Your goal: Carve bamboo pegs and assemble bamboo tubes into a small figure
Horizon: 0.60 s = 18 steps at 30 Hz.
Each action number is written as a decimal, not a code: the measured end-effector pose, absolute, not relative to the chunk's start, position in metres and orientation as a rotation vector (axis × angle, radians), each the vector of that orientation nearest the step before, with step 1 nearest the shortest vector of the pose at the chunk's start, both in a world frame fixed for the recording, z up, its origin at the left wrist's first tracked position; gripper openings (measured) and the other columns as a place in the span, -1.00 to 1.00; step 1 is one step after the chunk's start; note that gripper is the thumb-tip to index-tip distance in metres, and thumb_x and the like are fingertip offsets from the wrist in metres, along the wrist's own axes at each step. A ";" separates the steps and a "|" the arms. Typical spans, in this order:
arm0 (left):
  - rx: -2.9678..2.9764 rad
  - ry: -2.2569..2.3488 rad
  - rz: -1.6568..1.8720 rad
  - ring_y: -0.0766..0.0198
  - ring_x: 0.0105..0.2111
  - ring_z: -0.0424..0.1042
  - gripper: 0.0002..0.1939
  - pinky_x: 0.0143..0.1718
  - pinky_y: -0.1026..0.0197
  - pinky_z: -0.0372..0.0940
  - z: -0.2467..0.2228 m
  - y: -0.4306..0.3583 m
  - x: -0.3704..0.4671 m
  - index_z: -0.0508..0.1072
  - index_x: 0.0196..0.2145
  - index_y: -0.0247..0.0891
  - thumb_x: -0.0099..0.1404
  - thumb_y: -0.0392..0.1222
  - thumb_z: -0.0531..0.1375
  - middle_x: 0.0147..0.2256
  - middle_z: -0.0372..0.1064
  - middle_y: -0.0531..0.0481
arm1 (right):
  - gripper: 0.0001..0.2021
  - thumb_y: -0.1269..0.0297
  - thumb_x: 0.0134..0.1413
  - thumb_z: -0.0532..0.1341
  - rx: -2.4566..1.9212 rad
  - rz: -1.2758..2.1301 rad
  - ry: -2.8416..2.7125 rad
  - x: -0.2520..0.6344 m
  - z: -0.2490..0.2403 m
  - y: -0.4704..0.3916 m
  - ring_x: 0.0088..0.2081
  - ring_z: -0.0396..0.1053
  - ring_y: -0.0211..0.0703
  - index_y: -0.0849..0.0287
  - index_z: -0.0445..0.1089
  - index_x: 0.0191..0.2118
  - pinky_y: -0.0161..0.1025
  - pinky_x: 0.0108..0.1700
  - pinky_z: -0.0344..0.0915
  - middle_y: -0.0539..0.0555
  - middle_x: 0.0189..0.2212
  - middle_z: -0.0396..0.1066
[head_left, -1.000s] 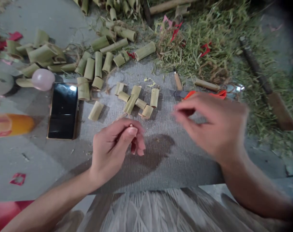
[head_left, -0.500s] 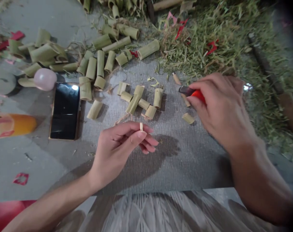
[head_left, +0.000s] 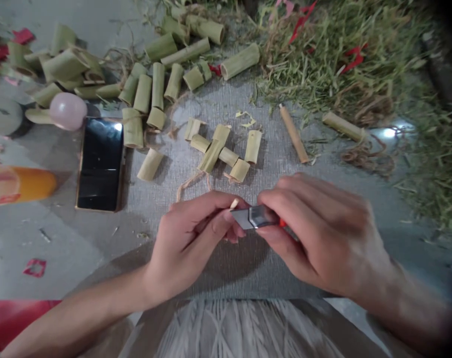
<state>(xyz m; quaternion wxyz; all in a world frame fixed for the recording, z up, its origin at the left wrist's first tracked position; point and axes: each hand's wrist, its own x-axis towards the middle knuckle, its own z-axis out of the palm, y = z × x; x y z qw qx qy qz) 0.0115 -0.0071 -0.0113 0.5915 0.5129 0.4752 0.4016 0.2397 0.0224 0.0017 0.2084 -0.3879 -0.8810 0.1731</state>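
Far left, cup with orange lower part [head_left: 28, 186] lies on its side on grey tabletop [head_left: 72, 248]. Pink ball [head_left: 68, 110] above it, just beside black phone [head_left: 101, 166], which lies flat, screen up. Cut bamboo pieces [head_left: 64, 65] heaped behind; one loose bamboo piece [head_left: 150, 164] sits right of phone.

Left hand [head_left: 190, 238], near middle: thumb and forefinger pinched nearly closed on small pale stick [head_left: 234, 204], only its end poking out above the thumb tip. Other fingers curled loosely underneath, partly hidden.

Small bamboo figure [head_left: 214, 149], crossed and jointed pieces, lies just beyond the left hand, cord [head_left: 190, 183] trailing from it toward that hand.

Knife blade [head_left: 242, 218] points left, tip at the stick and left thumb; exact contact can't tell. Right hand [head_left: 318, 233] closed round the knife, thumb below, forefinger above, at the dark metal holder; a bit of orange handle shows, rest hidden in the palm.

Wooden-handled tool [head_left: 294, 134] lies beyond right hand, slanted. Farther right, bamboo tube [head_left: 343, 126] beside tangled twine [head_left: 371, 156]; green shavings [head_left: 304, 84] spread behind.
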 end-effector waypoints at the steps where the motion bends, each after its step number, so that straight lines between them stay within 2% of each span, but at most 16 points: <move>1: 1.212 1.112 0.927 0.36 -0.41 0.63 -0.83 -0.32 0.36 0.59 -0.011 -0.008 0.011 0.66 -0.07 -0.15 0.66 -0.23 0.23 -0.34 0.64 0.05 | -0.65 0.08 0.63 0.13 -1.091 0.469 -2.466 0.238 0.003 0.021 -0.34 0.36 -0.09 0.18 0.47 -0.20 -0.03 -0.30 0.20 0.03 -0.37 0.38; 4: 1.282 1.122 0.915 0.35 -0.40 0.64 -0.83 -0.31 0.36 0.60 -0.011 -0.009 0.010 0.65 -0.07 -0.14 0.65 -0.25 0.23 -0.30 0.66 0.04 | -0.63 0.06 0.63 0.13 -1.128 0.441 -2.478 0.237 0.005 0.018 -0.36 0.36 -0.10 0.17 0.48 -0.21 -0.01 -0.29 0.19 0.02 -0.38 0.40; 10: 1.334 1.141 0.897 0.49 -0.42 0.61 -0.84 -0.30 0.51 0.51 -0.010 -0.010 0.009 0.62 -0.05 -0.11 0.66 -0.27 0.23 -0.36 0.63 0.16 | -0.62 0.04 0.63 0.14 -1.173 0.435 -2.452 0.239 0.005 0.016 -0.38 0.34 -0.11 0.15 0.49 -0.23 -0.01 -0.30 0.17 0.02 -0.39 0.39; 18: 1.347 1.138 0.895 0.48 -0.42 0.57 -0.84 -0.33 0.44 0.48 -0.009 -0.011 0.008 0.62 -0.04 -0.09 0.68 -0.23 0.22 -0.35 0.62 0.16 | -0.67 0.10 0.60 0.18 -1.138 0.467 -2.402 0.239 0.005 0.016 -0.38 0.35 -0.08 0.12 0.45 -0.26 0.01 -0.31 0.21 0.05 -0.38 0.44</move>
